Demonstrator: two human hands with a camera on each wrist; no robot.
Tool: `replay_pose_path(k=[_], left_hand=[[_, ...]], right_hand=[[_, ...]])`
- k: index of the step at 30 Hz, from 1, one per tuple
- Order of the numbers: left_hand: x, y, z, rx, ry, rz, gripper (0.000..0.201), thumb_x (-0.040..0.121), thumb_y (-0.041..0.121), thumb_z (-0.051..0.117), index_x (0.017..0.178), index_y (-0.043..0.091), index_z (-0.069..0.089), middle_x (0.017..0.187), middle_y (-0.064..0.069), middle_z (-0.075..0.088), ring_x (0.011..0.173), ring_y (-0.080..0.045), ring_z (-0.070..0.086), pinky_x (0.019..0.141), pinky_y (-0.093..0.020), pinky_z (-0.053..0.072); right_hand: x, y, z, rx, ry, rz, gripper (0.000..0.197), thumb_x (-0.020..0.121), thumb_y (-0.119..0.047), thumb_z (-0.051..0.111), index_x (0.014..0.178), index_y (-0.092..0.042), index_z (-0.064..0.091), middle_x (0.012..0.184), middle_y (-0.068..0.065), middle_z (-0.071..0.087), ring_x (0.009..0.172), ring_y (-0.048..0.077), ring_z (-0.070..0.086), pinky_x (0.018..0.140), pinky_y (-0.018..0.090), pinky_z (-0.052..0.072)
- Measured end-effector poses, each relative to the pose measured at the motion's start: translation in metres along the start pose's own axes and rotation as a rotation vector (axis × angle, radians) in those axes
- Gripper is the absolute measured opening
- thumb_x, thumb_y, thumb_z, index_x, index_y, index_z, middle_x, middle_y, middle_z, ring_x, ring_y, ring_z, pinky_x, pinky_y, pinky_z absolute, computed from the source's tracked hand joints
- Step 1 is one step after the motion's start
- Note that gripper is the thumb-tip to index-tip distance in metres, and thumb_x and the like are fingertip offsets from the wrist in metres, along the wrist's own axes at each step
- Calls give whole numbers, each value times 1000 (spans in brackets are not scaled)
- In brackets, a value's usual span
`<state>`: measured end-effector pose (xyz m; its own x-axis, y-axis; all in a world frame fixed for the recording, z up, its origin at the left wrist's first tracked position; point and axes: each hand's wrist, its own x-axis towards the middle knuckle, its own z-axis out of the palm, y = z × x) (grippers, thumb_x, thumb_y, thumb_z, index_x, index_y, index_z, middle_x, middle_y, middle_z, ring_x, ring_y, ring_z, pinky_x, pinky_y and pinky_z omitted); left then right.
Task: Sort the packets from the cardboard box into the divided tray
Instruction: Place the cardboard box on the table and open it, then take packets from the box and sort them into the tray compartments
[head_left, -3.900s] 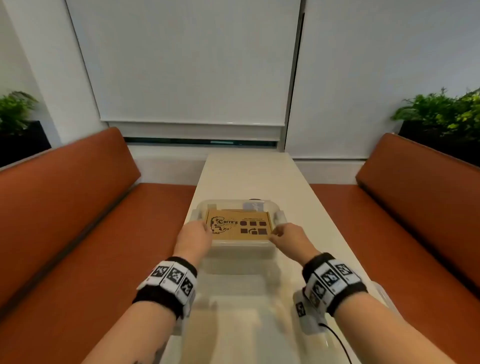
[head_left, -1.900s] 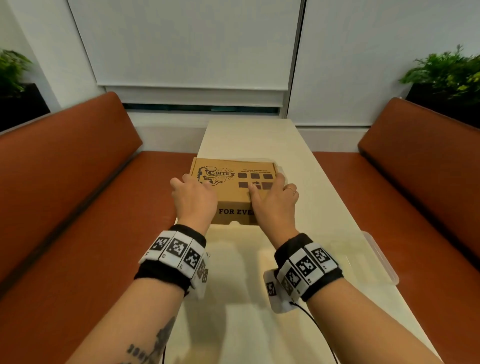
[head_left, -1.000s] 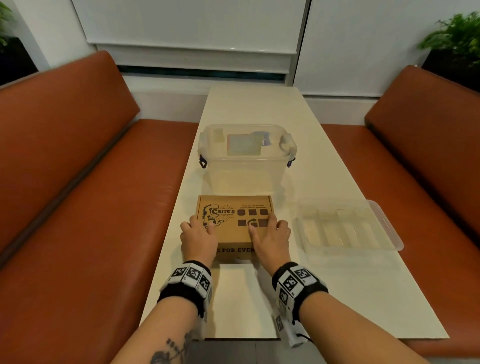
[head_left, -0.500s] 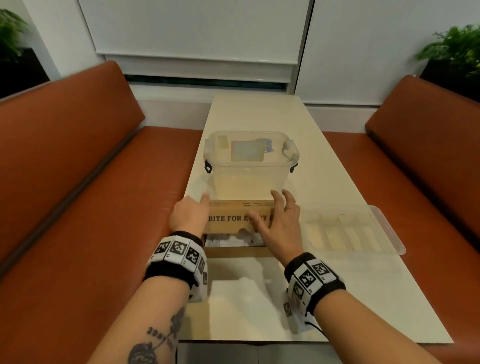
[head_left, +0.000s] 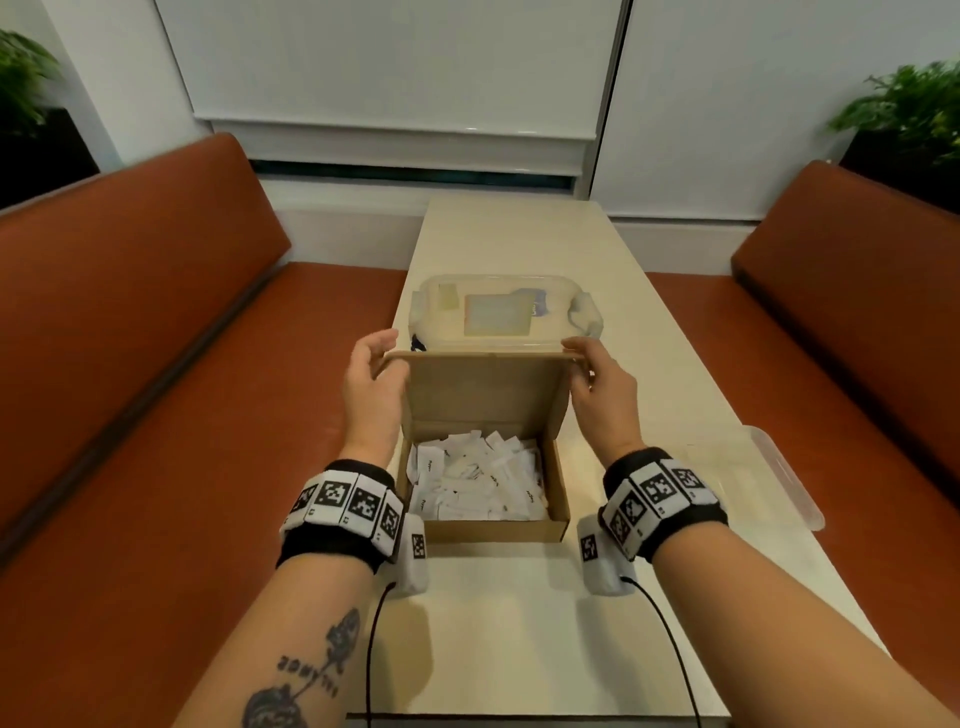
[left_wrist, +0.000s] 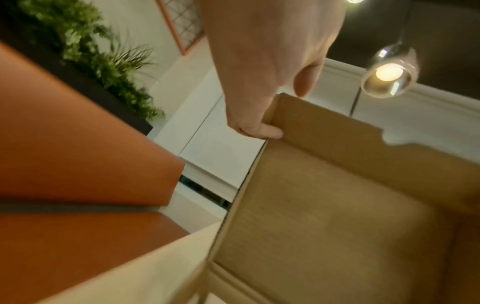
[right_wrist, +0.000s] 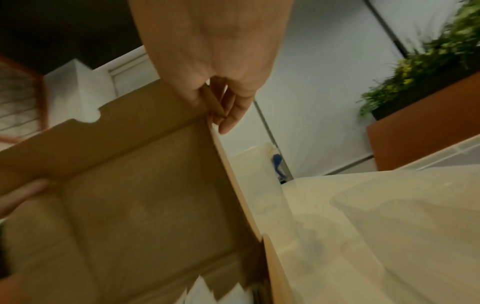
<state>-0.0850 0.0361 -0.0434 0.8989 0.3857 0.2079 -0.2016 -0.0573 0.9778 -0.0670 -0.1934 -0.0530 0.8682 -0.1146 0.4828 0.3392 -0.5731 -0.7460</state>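
Note:
The cardboard box (head_left: 498, 526) stands on the table in front of me, its lid (head_left: 483, 392) raised upright. Inside lie several white packets (head_left: 478, 480). My left hand (head_left: 371, 376) pinches the lid's upper left corner (left_wrist: 275, 115), and my right hand (head_left: 597, 382) pinches the upper right corner (right_wrist: 213, 105). The clear divided tray (head_left: 769, 483) lies flat on the table to the right of the box, partly hidden by my right wrist.
A clear lidded plastic tub (head_left: 506, 317) stands just behind the raised lid. The cream table (head_left: 519, 623) is narrow, with orange benches (head_left: 130, 415) on both sides. Plants (head_left: 904, 109) sit at the back corners.
The box came off the tub to the table in front of it. Since half a second ago both hands have swung the lid up to upright, baring the packets.

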Motion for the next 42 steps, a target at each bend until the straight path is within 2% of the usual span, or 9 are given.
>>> replay_pose_path(k=[3, 6, 10, 14, 17, 20, 24, 36, 42], left_hand=[[11, -4, -6, 172, -48, 108, 31, 86, 5, 61, 113, 21, 59, 110, 4, 62, 98, -2, 57, 71, -6, 47], [28, -1, -10, 355, 35, 192, 15, 88, 19, 64, 103, 21, 63, 92, 11, 64, 81, 0, 58, 61, -7, 42], [46, -1, -7, 354, 30, 159, 6, 92, 22, 59, 95, 21, 64, 88, 3, 68, 78, -12, 62, 62, -18, 47], [61, -3, -1, 294, 10, 85, 4, 92, 22, 60, 96, 21, 62, 91, 1, 69, 75, -6, 67, 69, -29, 60], [63, -12, 0, 371, -76, 45, 26, 86, 31, 67, 109, 20, 60, 103, 3, 67, 94, -14, 64, 84, -35, 54], [53, -30, 0, 457, -126, -16, 29, 89, 28, 65, 116, 18, 60, 105, 5, 64, 97, -14, 60, 86, -30, 46], [49, -37, -2, 644, -95, -31, 30, 97, 32, 50, 108, 6, 60, 95, -4, 59, 81, -17, 51, 72, -29, 38], [58, -42, -3, 685, -148, -2, 30, 96, 32, 52, 109, 7, 62, 99, -10, 66, 92, -28, 59, 77, -37, 46], [28, -47, 2, 648, 134, 19, 30, 84, 33, 70, 95, 11, 52, 90, 1, 52, 79, -16, 47, 60, -21, 31]], right_hand=[[19, 4, -7, 26, -23, 33, 11, 94, -18, 56, 86, -11, 58, 73, -2, 57, 63, 3, 46, 57, 13, 33], [33, 5, -11, 101, -66, 103, 15, 94, -22, 57, 86, -10, 62, 75, 1, 61, 69, 13, 53, 64, 18, 41], [46, 4, -5, 192, -64, 173, 16, 95, -20, 54, 100, -9, 65, 86, 2, 66, 77, 16, 61, 73, 27, 50], [56, 4, 4, 207, -26, 224, 14, 95, -22, 53, 100, -14, 63, 86, 0, 64, 76, 15, 60, 68, 26, 48], [57, 6, 10, 200, -27, 269, 21, 95, -31, 52, 107, -16, 60, 96, 2, 64, 87, 18, 61, 74, 29, 50], [42, 11, 16, 162, -93, 281, 30, 90, -40, 57, 116, -24, 53, 97, -5, 62, 84, 7, 58, 67, 15, 43], [26, 21, 20, 86, -135, 265, 41, 92, -11, 54, 130, -17, 43, 102, 0, 60, 89, 13, 56, 78, 23, 45], [32, 31, 17, 41, -70, 365, 29, 89, -19, 60, 114, -13, 48, 82, -5, 56, 70, 7, 52, 58, 17, 38], [-1, 19, 19, -126, 134, 369, 29, 82, -31, 66, 82, -15, 42, 72, -5, 44, 65, 13, 42, 60, 27, 32]])
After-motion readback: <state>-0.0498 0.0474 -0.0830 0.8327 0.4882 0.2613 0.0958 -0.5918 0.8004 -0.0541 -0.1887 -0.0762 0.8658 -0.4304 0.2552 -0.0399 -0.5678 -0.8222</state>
